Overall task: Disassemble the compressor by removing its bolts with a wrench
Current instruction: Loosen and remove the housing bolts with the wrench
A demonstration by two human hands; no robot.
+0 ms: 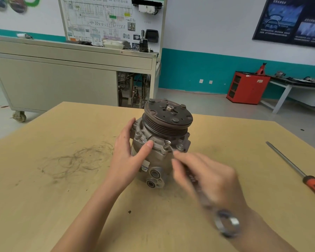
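Note:
A grey metal compressor [157,155] stands upright on the wooden table [53,179], its dark grooved pulley [167,119] on top. My left hand [129,155] wraps around the housing's left side, thumb on the flange. My right hand [205,177] grips a silver combination wrench [225,224], blurred by motion. The wrench's far end sits on a bolt [167,142] at the front of the flange, and its ring end sticks out near my wrist. A second bolt [180,147] shows to the right on the flange.
A screwdriver with an orange and black handle [298,171] lies on the table at the right. Scuff marks cover the table's left part. Beyond the table stand a grey trainer cabinet on wheels [62,80] and a red cabinet [247,87].

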